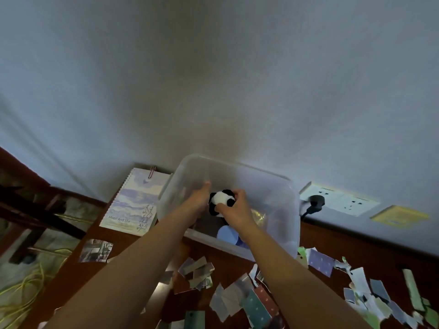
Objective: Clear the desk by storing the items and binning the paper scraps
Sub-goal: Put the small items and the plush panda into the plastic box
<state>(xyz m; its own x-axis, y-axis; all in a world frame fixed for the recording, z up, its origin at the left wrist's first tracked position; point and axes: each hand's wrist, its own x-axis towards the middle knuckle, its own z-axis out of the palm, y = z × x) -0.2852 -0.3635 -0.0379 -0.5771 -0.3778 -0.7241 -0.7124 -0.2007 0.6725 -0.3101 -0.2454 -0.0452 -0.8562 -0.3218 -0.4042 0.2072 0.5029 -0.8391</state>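
A clear plastic storage box point(280, 186) stands on the dark red desk point(370, 255) against the wall. Both my hands reach into it. My right hand point(234, 211) grips a small black-and-white panda plush point(222, 198) above the box floor. My left hand point(198, 198) lies beside the plush, fingers extended toward the box's far wall; whether it touches the toy is unclear. A blue round item point(226, 235) and something yellowish point(259, 216) lie inside the box. Several torn paper scraps point(240, 298) litter the desk in front of the box.
A spiral notebook point(133, 203) with a cloud cover lies left of the box. A photo scrap point(96, 250) sits near the desk's left edge. Wall sockets with a black plug point(317, 200) are right of the box. Yellow cable point(26, 290) lies on the floor at left.
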